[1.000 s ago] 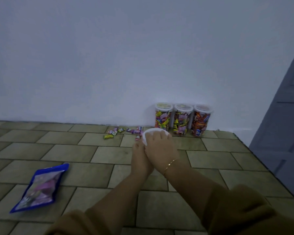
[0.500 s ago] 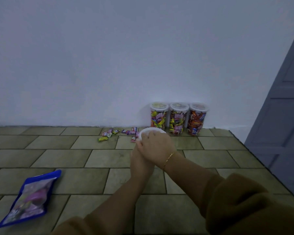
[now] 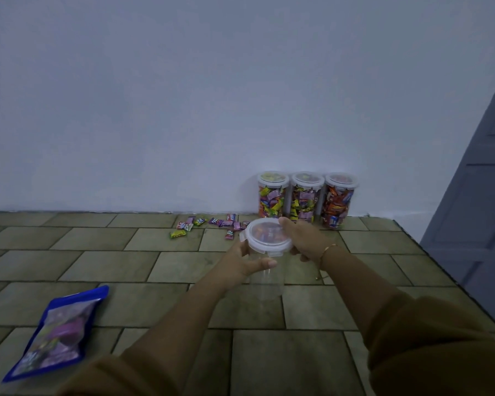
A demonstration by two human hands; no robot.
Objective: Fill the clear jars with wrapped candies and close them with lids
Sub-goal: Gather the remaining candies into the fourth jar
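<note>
Head cam, so looking down at a tiled floor [image 3: 69, 264] with a plain white wall [image 3: 212, 95] behind it. The person is holding a clear jar [image 3: 266, 281] just off centre, and it looks empty through the side. The left hand [image 3: 242, 260] is wrapping round the jar body, thumb lying across the front just below the rim, so that one is grasping the jar. The right hand [image 3: 306, 238] is gripping the edge of the white snap lid [image 3: 267, 234], which is sitting on top of the jar; fingers are curling round the far and right side of the lid. There's a thin gold bracelet [image 3: 326, 250] on the right wrist and both arms are wearing brown sleeves [image 3: 429, 347].

Back against the wall, three filled jars [image 3: 306, 198] are standing in a row, touching or nearly touching, all packed with colourful wrapped candies and all lidded. Just left of them some loose candies [image 3: 209, 224] are lying scattered on the tiles near the wall. A blue candy bag [image 3: 55, 335] is lying flat on the floor well apart, down at the lower left. A grey door [image 3: 480, 195] is showing along the right edge.
</note>
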